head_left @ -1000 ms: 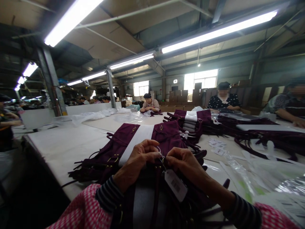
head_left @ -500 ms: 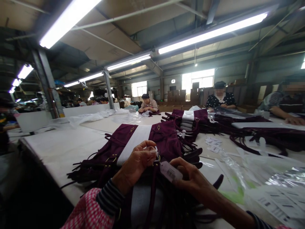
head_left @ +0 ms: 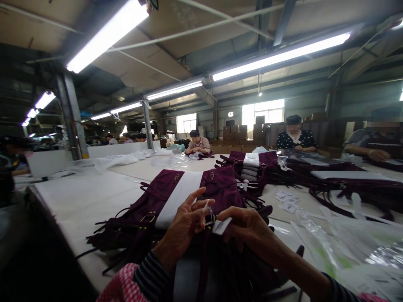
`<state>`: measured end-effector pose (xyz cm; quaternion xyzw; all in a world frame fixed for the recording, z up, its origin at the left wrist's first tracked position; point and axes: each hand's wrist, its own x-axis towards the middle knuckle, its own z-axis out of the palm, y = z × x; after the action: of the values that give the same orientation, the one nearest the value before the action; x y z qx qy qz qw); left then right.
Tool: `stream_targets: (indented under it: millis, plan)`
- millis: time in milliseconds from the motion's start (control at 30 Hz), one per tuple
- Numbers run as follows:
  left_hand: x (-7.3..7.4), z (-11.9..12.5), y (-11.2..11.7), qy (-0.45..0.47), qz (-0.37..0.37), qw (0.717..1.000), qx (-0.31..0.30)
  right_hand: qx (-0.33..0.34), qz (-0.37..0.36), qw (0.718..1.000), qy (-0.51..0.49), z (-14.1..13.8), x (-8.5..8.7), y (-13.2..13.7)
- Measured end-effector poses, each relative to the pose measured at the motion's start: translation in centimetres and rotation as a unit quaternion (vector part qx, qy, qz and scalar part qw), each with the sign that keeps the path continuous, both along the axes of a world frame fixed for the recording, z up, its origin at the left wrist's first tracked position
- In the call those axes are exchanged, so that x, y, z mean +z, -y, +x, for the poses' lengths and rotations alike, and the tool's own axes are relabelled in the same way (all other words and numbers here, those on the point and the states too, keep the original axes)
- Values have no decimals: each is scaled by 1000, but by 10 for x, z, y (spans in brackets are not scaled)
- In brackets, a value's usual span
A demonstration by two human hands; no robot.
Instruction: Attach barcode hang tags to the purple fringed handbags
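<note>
A purple handbag (head_left: 220, 184) with a white paper band (head_left: 176, 195) around it lies on a stack of similar bags in front of me. Over its near edge, my left hand (head_left: 185, 220) pinches a thin whitish tag string (head_left: 206, 209) between thumb and fingers, close to a metal ring on the bag. Just to the right, my right hand (head_left: 244, 228) grips a white hang tag (head_left: 221, 225) by its edge, thumb and forefinger closed on it. Where the string meets the tag is too small to make out.
More purple bags (head_left: 267, 159) are stacked farther back at right. Loose white tags (head_left: 286, 199) and clear plastic bags (head_left: 362, 235) lie on the table (head_left: 66, 205) to the right. Several co-workers sit around it, one person (head_left: 197, 144) across from me.
The tag has turned from showing its barcode face to a tilted, narrower view, and my right hand has come closer to my left. My left fingers are more spread. The whole view has shifted slightly.
</note>
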<state>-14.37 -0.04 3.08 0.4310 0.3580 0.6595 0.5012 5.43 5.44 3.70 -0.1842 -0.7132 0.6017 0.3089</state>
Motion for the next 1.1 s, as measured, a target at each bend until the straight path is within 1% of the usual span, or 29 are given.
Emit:
stream_targets:
  millis: [33, 100, 167, 300, 367, 433, 567, 633, 700, 767, 800, 867, 933, 1033, 1100]
  plan:
    - [0, 0, 0, 1, 2, 1000, 1, -19, 21, 1000, 10, -3, 3, -4]
    - [-1, 1, -1, 3, 2, 1000, 1, -23, 53, 997, 41, -7, 10, -13]
    - [-1, 3, -2, 1, 4, 1000, 14, -5, 77, 995, 66, -10, 20, -26]
    - [-2, 11, -4, -5, 22, 997, 76, 59, 118, 983, 131, -15, 39, -47]
    - [-1, 16, -4, -1, 23, 994, 103, 82, 135, 974, 164, -20, 46, -53]
    - [1, 20, -4, -4, 25, 991, 135, 89, 150, 966, 189, -28, 51, -55]
    - [3, 22, -4, -58, 40, 975, 211, 82, 172, 960, 206, -42, 55, -49]
    - [3, 18, -5, -97, 50, 967, 229, 75, 172, 963, 193, -43, 53, -44]
    - [5, 14, -6, -153, 59, 958, 235, 82, 144, 971, 170, -40, 48, -40]
    - [9, 10, -5, -223, 69, 944, 234, 78, 102, 980, 153, -36, 42, -36]
    - [12, 9, -4, -258, 73, 936, 228, 64, 84, 983, 148, -33, 39, -35]
    - [21, 8, -2, -326, 83, 917, 213, 15, 66, 988, 136, -29, 33, -32]
    - [29, 7, 2, -407, 87, 890, 186, -20, 65, 991, 116, -26, 29, -30]
    - [40, 5, 9, -515, 80, 842, 139, -22, 76, 992, 95, -20, 26, -27]
    - [46, 5, 17, -561, 89, 810, 146, -37, 94, 992, 81, -14, 23, -24]
